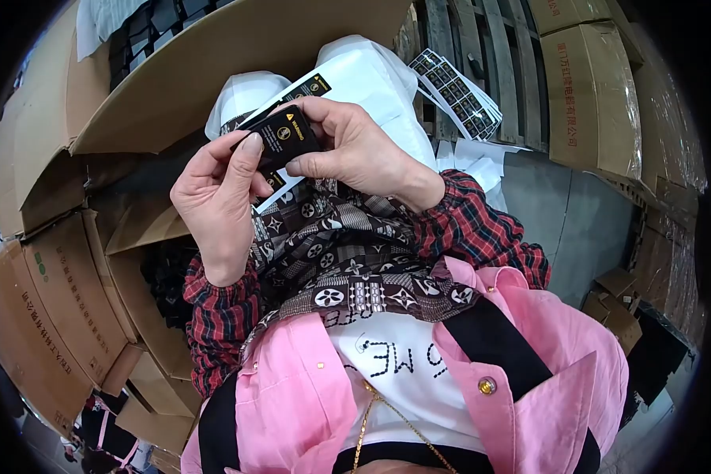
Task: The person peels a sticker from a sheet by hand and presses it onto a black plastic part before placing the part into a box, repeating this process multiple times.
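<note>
Black plastic, one small flat pack [283, 136] with a yellow warning mark, sits pinched between my two hands above my lap. My left hand [217, 201] closes thumb and fingertips on its near left edge; my right hand [354, 146] curls over from the far right, its fingers [312, 167] pressed against the near right corner. Behind the pack I see one label strip [308, 87] standing up, and a second strip end just below my hands. One sheet of printed labels [457, 93] lies far right on the wooden pallet [498, 47]. Left of me stands one open cardboard box [146, 245]; I cannot tell what the dark things inside are. Two more cartons [592, 87] stack far right.
</note>
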Motion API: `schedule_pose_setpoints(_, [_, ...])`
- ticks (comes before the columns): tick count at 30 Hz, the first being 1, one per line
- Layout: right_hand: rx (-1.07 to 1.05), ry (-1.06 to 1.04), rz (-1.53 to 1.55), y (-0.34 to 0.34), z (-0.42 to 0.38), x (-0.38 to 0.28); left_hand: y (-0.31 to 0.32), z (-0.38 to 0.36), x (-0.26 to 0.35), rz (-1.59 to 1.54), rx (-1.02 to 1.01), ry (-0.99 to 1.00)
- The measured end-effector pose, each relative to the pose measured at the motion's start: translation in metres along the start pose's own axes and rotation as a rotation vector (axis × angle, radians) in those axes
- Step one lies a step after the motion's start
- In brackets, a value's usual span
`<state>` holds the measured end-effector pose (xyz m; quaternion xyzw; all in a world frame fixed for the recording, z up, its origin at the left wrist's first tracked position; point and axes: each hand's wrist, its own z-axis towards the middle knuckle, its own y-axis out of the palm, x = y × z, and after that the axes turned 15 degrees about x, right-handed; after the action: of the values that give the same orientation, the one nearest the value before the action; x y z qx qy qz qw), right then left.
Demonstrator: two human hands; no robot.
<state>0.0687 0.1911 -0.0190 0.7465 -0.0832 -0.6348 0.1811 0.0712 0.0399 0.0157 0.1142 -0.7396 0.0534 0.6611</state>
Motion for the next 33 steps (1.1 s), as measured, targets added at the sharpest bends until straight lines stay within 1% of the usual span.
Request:
schedule_pose_setpoints(4, [-0.001, -0.003, 0.018, 0.0003, 0.0014, 0.0026, 0.0007, 0.0003, -0.0032, 0.031, 0.008, 0.047])
schedule_pose_setpoints(14, [0.003, 0.010, 0.037, 0.0008, 0.0015, 0.0030, 0.0016, -0.0001, -0.0058, 0.049, 0.041, 0.089])
schedule_pose_setpoints(19, [0.004, 0.038, 0.048, 0.0004, 0.0013, 0.0011, -0.0021, 0.0016, -0.0046, -0.027, 0.003, 0.001])
schedule_pose_setpoints(33, [0.001, 0.040, 0.057, 0.0014, 0.0021, 0.0023, 0.0005, 0.0007, -0.0040, 0.037, 0.031, 0.044])
